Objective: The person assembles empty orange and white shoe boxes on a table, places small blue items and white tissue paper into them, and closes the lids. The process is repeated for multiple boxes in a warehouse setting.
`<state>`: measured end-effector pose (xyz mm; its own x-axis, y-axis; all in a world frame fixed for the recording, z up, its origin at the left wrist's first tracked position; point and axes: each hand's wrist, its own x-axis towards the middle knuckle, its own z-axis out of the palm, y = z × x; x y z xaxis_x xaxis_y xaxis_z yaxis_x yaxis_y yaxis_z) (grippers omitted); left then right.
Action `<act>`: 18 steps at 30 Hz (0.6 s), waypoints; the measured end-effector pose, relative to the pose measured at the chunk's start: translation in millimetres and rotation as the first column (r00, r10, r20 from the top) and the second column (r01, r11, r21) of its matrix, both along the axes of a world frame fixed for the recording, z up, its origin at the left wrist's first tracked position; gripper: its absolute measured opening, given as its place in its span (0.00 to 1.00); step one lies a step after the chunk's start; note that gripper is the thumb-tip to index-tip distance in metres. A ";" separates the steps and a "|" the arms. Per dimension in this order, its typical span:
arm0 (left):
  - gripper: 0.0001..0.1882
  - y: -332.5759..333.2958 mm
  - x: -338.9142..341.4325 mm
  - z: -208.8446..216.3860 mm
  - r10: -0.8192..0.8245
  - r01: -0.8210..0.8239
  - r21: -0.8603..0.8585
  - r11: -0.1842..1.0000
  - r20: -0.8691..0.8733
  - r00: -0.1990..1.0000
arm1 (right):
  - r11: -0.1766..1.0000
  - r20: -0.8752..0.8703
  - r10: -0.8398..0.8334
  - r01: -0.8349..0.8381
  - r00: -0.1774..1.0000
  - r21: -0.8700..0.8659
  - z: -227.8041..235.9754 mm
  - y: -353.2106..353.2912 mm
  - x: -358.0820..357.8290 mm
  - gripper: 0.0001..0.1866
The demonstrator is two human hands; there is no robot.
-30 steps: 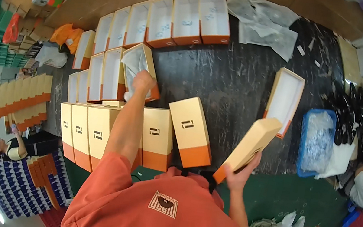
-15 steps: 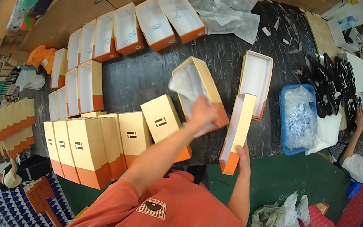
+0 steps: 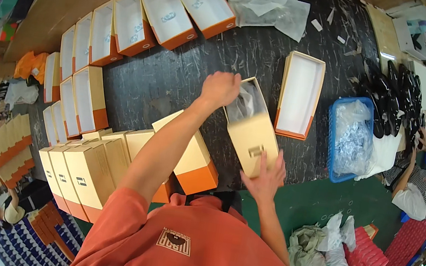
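Note:
In front of me an open cream and orange shoe box (image 3: 244,100) stands slantwise on the black table. Crumpled translucent wrapping (image 3: 248,104) shows inside its far end. A cream lid (image 3: 252,139) with a dark mark covers the near part of the box. My left hand (image 3: 221,88) grips the far left corner of the box with its fingers closed over the rim. At the near end, my right hand (image 3: 265,176) holds the lid, thumb and fingers around its edge. Just right of it lies an uncovered box part with a white inside (image 3: 300,94).
Open boxes (image 3: 170,14) with small blue-white packets line the far left. Lidded boxes (image 3: 83,174) stand at the near left. A blue basket (image 3: 334,134) of clear packets sits right, beside glossy black shoes (image 3: 389,99). Another person (image 3: 419,188) works at the far right.
My left hand has moved from the wrapping to the box's far rim. My right hand has swung the lid left, from on edge to over the box's near part. The view has shifted slightly.

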<state>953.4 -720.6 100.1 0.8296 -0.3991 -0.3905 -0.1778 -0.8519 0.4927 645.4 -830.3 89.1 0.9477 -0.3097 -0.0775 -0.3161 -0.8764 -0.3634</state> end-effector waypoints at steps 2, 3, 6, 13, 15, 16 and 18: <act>0.25 -12.1 3.3 3.0 -0.093 0.108 0.170 0.980 -0.092 0.991 | 1.000 -0.070 0.017 -0.016 0.997 0.011 10.4 2.8 65.5 0.56; 0.25 -15.0 3.3 -4.5 -0.027 0.038 0.139 0.990 -0.081 0.996 | 1.000 -0.124 0.021 -0.019 0.992 0.018 15.7 5.8 102.4 0.56; 0.24 -7.9 -3.3 -34.0 0.182 -0.177 0.098 0.979 -0.035 0.983 | 0.999 -0.272 0.044 -0.040 0.961 0.020 15.1 14.4 132.8 0.58; 0.18 87.7 -69.5 -25.1 0.388 -0.174 -0.500 0.848 0.363 0.847 | 0.983 -0.134 0.106 -0.124 0.985 -0.136 -9.7 17.2 118.8 0.59; 0.22 179.9 -134.4 -9.6 0.292 -0.132 -0.312 0.941 0.551 0.782 | 0.984 -0.169 0.078 -0.102 0.982 -0.143 -5.7 17.1 116.6 0.58; 0.26 224.8 -184.6 -17.2 0.298 -0.254 -0.155 0.955 0.505 0.810 | 0.980 -0.170 0.110 -0.135 0.979 -0.143 -4.4 16.7 114.9 0.58; 0.33 289.4 -276.6 -26.4 0.249 -0.349 0.267 0.898 0.344 0.905 | 0.971 -0.159 0.162 -0.186 0.974 -0.151 -5.3 19.0 114.7 0.56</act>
